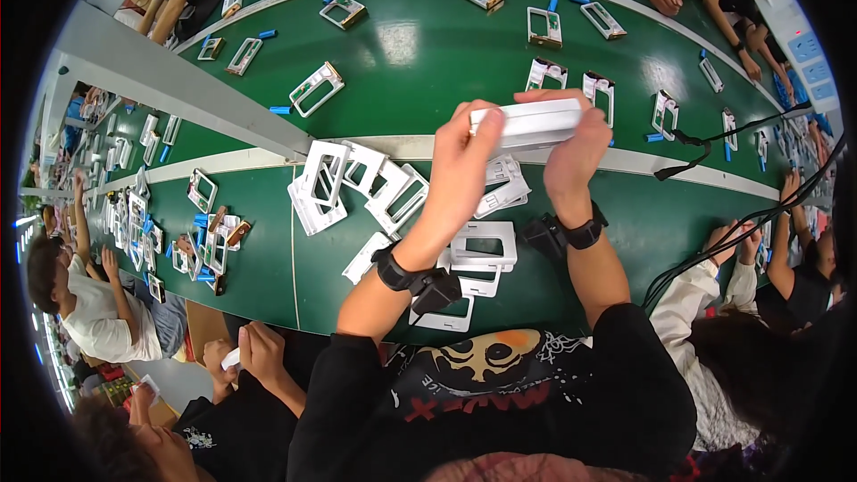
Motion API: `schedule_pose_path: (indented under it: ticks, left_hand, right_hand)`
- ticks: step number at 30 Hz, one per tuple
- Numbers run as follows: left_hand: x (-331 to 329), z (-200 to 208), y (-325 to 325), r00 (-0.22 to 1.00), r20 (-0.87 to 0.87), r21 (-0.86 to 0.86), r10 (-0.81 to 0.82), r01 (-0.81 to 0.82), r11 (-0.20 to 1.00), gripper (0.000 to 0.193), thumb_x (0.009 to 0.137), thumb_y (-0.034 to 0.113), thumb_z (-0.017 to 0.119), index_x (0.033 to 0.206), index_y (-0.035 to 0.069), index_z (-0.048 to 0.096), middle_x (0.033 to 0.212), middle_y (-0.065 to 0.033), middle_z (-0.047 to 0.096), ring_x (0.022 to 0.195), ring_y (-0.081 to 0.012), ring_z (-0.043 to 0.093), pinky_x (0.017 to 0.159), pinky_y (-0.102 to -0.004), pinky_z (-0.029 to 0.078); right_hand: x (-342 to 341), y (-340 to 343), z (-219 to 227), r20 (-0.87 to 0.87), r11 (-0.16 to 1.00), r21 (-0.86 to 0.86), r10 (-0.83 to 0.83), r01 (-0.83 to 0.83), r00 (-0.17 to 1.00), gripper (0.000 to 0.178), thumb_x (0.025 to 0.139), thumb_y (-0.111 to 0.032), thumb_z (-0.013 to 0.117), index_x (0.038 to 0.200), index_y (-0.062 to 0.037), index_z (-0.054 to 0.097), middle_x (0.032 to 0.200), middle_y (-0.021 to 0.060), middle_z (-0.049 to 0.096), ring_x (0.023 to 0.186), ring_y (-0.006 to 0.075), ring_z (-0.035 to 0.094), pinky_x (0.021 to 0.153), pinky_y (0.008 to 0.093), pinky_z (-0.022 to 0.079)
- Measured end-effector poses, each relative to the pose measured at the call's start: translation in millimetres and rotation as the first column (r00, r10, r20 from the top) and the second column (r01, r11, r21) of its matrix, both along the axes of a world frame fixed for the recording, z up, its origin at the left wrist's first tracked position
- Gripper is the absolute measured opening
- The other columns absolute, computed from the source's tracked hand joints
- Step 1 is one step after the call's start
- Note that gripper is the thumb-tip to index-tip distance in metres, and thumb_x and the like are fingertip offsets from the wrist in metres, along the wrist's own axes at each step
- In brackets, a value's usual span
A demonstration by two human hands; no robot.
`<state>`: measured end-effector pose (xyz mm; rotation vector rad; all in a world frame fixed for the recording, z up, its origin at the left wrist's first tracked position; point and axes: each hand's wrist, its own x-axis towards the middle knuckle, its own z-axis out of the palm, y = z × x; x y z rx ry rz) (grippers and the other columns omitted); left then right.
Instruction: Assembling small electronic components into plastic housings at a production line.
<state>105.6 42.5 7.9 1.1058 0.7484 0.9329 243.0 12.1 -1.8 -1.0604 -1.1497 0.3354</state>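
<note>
- Head view: the left hand (460, 156) is closed on one end of a white casing (537, 125), thumb on its near side.
- The right hand (571, 156) clasps the other end.
- The casing is held up over the pale rail (714, 179).
- White frames (485, 230) lie nearer than the rail.
- Blue cylinders (280, 110) lie beyond it.

White oblong casing (533, 127), held aloft two-handed, slightly tilted

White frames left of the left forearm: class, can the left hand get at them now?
Probably not without letting go: the left hand and right hand hold a white casing. Nothing else seems to block the white frames.
</note>
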Motion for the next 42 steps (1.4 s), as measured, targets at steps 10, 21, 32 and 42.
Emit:
schedule_pose_path:
  ticks: [10,21,32,42]
  left_hand:
    - [-7,18,-15,0.912,-0.326,0.766,0.249,0.101,0.635,0.034,0.077,0.013,0.078,0.105,0.001,0.063,0.095,-0.0135,0.068,0.079,-0.0221,0.069,0.066,-0.0279,0.052]
    - [5,22,-13,0.978,-0.170,0.679,0.120,0.028,0.734,0.033,0.079,0.007,0.074,0.110,0.002,0.064,0.098,-0.0137,0.071,0.081,-0.0248,0.070,0.072,-0.0304,0.054]
    - [-6,29,-11,0.829,-0.546,0.460,0.122,0.175,0.870,0.024,0.084,0.012,0.070,0.105,0.001,0.065,0.081,-0.0117,0.068,0.067,-0.0213,0.067,0.061,-0.0290,0.051]
    - [-38,38,3,0.939,-0.216,0.349,-0.267,0.329,0.877,0.029,0.086,0.003,0.065,0.115,-0.002,0.061,0.109,-0.0071,0.065,0.094,-0.0114,0.060,0.083,-0.0260,0.049]
  right_hand:
    - [9,-8,14,-0.220,0.970,-0.242,-0.063,0.008,0.974,0.061,0.099,-0.035,0.025,0.072,0.0054,0.061,0.069,0.0175,0.068,0.064,0.0219,0.065,0.066,0.0315,0.052]
    - [11,-8,24,-0.235,0.999,-0.002,0.035,-0.037,0.971,0.056,0.101,-0.030,0.028,0.074,0.0083,0.060,0.087,0.0235,0.068,0.063,0.0266,0.063,0.064,0.0338,0.051]
    - [27,-1,9,0.065,0.865,-0.499,0.090,-0.046,0.994,0.058,0.105,-0.030,0.028,0.075,0.0046,0.063,0.066,0.0098,0.064,0.056,0.0150,0.058,0.057,0.0270,0.045]
    - [18,-26,13,0.353,1.000,0.016,0.013,-0.020,0.936,0.060,0.104,-0.040,0.029,0.080,0.0034,0.063,0.063,0.0068,0.061,0.058,0.0125,0.060,0.053,0.0273,0.044]
